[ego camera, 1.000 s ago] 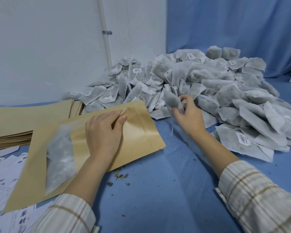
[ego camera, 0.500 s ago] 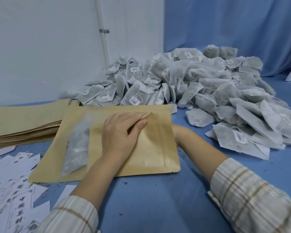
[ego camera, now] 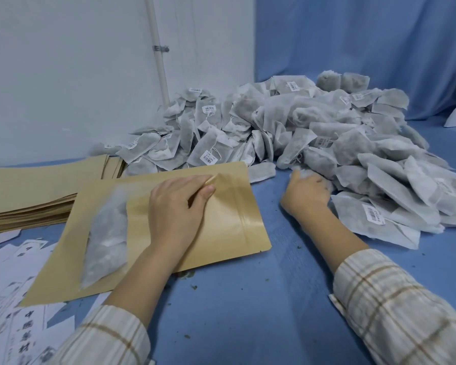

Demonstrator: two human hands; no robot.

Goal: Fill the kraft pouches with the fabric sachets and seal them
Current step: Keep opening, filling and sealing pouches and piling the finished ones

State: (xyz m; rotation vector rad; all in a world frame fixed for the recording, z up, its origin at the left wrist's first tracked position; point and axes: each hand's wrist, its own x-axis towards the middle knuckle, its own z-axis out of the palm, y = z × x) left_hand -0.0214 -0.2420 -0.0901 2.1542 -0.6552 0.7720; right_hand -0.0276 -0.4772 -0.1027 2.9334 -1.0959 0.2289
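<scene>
Left hand [ego camera: 178, 206] lies on the kraft pouch [ego camera: 221, 222], thumb and fingers pinching the top layer of its mouth and lifting that edge. Through the pouch window a sachet [ego camera: 106, 238] shows inside, toward its left end. Right hand [ego camera: 304, 194] reaches into the near edge of the sachet pile [ego camera: 327, 138], fingers curled round a blurred white sachet there; how firm the hold is cannot be told. Both wrists come out of plaid sleeves [ego camera: 395, 309]. The pouch lies flat on the blue bench [ego camera: 248, 312], just beside the pile. A stack of empty pouches [ego camera: 37, 191] lies at far left, with printed paper slips [ego camera: 16, 299] scattered in front of it. A white pipe [ego camera: 158, 59] runs up the wall behind.
</scene>
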